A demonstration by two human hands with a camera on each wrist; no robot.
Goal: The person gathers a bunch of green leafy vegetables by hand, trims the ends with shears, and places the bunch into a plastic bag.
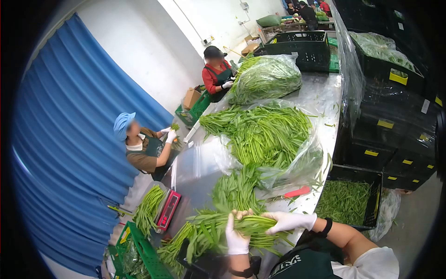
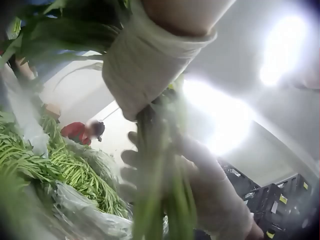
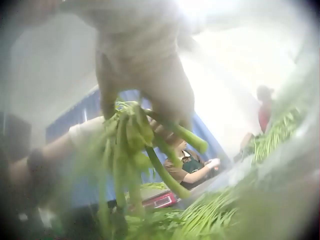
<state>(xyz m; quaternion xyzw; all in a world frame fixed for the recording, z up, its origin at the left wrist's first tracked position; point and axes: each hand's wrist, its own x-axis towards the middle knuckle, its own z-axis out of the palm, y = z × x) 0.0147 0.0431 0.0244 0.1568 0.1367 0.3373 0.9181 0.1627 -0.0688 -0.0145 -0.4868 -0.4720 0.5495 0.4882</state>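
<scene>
Both hands wear white gloves and hold one bunch of leafy green stems [image 1: 209, 228] low in the head view. The left hand [image 1: 238, 239] wraps around its middle, fingertips showing over the top. At the stem ends, the right hand [image 1: 290, 222] grips with thumb and fingers. The left wrist view has the left hand [image 2: 145, 65] above the stems [image 2: 160, 175] and the right hand [image 2: 210, 195] below. In the right wrist view, the right hand [image 3: 145, 70] pinches thick stems [image 3: 130, 135], with the left hand [image 3: 85, 131] behind, partly hidden by them.
A metal table [image 1: 325, 100] bears a large heap of greens [image 1: 269, 135], plastic bags, a red-handled tool [image 1: 297, 191] and a red scale [image 1: 169, 209]. Green crates [image 1: 144, 251] stand lower left, black crates [image 1: 381, 125] right. Two people work across the table.
</scene>
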